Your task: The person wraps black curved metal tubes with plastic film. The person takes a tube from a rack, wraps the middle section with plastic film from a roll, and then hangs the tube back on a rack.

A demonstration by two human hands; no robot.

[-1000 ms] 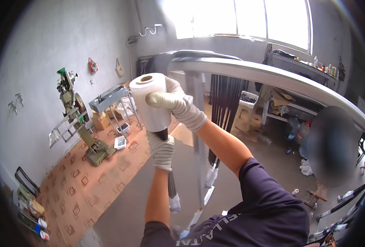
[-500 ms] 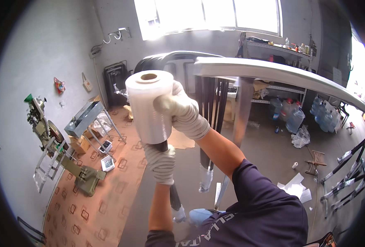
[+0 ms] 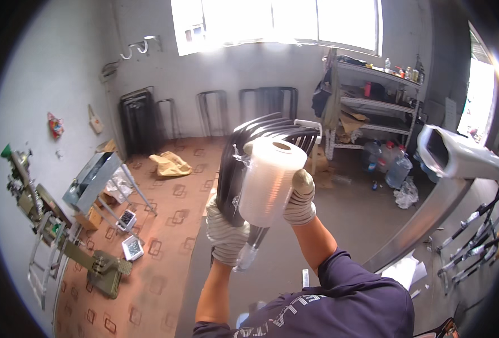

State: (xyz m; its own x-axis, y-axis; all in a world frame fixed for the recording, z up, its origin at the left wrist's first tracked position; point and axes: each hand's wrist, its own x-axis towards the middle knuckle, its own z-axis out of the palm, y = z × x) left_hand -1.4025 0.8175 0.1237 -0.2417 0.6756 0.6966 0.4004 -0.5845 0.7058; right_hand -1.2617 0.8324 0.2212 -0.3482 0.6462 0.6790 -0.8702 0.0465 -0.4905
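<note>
A roll of clear stretch film (image 3: 272, 186) with a cardboard core stands tilted in front of me. My right hand (image 3: 300, 200), in a pale striped work glove, is closed on its right side. Behind the roll is a bundle of black bent tube frames (image 3: 260, 125), with bits of film clinging to its left side. My left hand (image 3: 227, 235), gloved too, is wrapped round the lower part of the black tubes, left of the roll's base. The roll hides part of the bundle. Below the left hand, the tube ends (image 3: 246, 258) show clear film wrapping.
A silver metal frame (image 3: 458, 163) stands close on my right. Shelves (image 3: 379, 104) and water jugs (image 3: 398, 169) are at the back right. More black frames (image 3: 139, 121) lean on the far wall. A green machine (image 3: 105, 273) and a metal trough stand (image 3: 91, 183) are at left.
The film roll and my right hand have moved right and down. My view has swung, so the silver frame now sits further right and the black bundle shows behind the roll.
</note>
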